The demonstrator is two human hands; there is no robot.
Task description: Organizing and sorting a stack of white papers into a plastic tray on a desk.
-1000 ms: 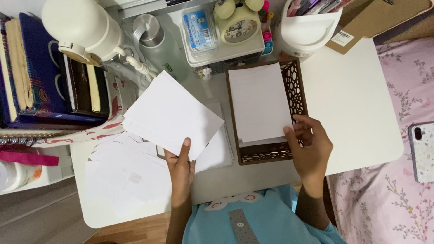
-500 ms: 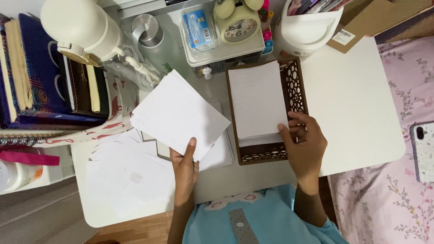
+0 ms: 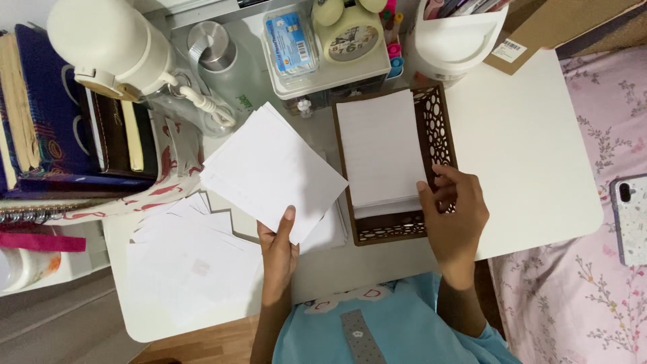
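Paper sheets [image 3: 273,172], a thin white stack, were in your left hand [image 3: 278,253] as the head camera looked down; your thumb lay on top near the lower corner and the fingers were folded under, pinching the stack, which tilted above the desk just left of the brown tray [image 3: 441,138]. That tray, a dark box with cut-out circles in its walls, stood near the middle of the white table [image 3: 532,155] and held a second pile of white paper [image 3: 379,148] lying flat inside it. Your right hand [image 3: 455,212] rested at the tray's near right corner, thumb on the pile's lower edge and fingers curled loosely against the tray wall; whether they truly gripped a sheet, you could not tell.

Left of the tray and below your held stack, loose white sheets [image 3: 192,259] were spread over the table. Behind the tray stood a pale yellow alarm clock [image 3: 350,34] on a clear plastic box [image 3: 323,67], with a white pen holder [image 3: 455,40] to its right. Well left of the tray were a cream flask [image 3: 111,44], a steel lid [image 3: 212,44] and stacked books [image 3: 60,121]. Right of the tray, past the table's edge, lay pink floral bedding [image 3: 593,283] with a phone [image 3: 630,216] on it. Your light blue shirt [image 3: 377,330] filled the near edge.
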